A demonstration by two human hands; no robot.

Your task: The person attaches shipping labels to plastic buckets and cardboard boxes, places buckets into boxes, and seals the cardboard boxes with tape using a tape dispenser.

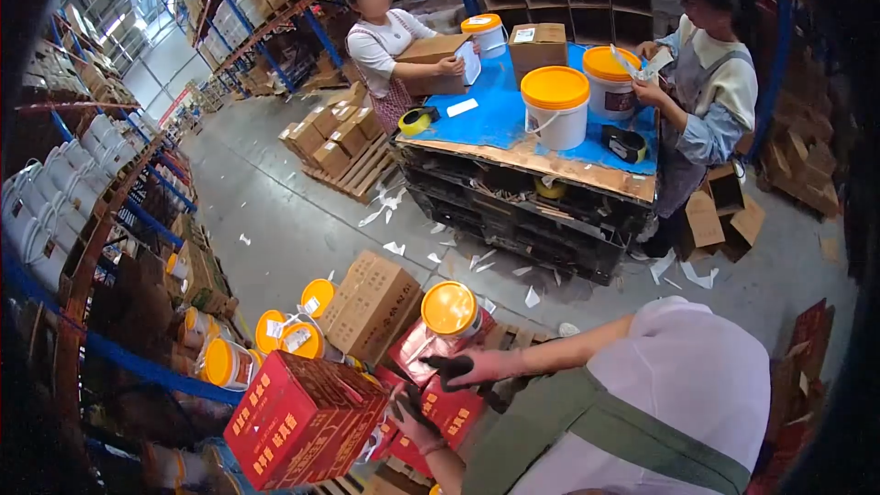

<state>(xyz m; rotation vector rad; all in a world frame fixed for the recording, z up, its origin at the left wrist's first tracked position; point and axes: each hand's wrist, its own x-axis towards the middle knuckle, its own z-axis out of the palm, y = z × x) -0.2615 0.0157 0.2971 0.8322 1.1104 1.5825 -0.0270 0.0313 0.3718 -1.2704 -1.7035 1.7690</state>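
My right hand (472, 369), in a pink glove with black fingers, reaches over red cartons with its fingers apart and nothing visible in them. Just below it is my left hand (414, 417), gloved the same way. Its fingers are stretched out by the near side of a red printed carton (284, 431); whether they touch it I cannot tell. That carton sits tilted in view at the lower left. Beyond my right hand, a white bucket with an orange lid (449, 308) rests on another red carton (449, 412). A brown carton (371, 307) stands beside the bucket.
Several orange-lidded buckets (220, 362) cluster at the left near the blue-framed rack (137, 362). Across the floor, two people work at a blue-topped table (495, 133) with buckets, cartons and tape dispensers. Brown cartons (330, 133) lie on a pallet; paper scraps litter the floor (275, 220).
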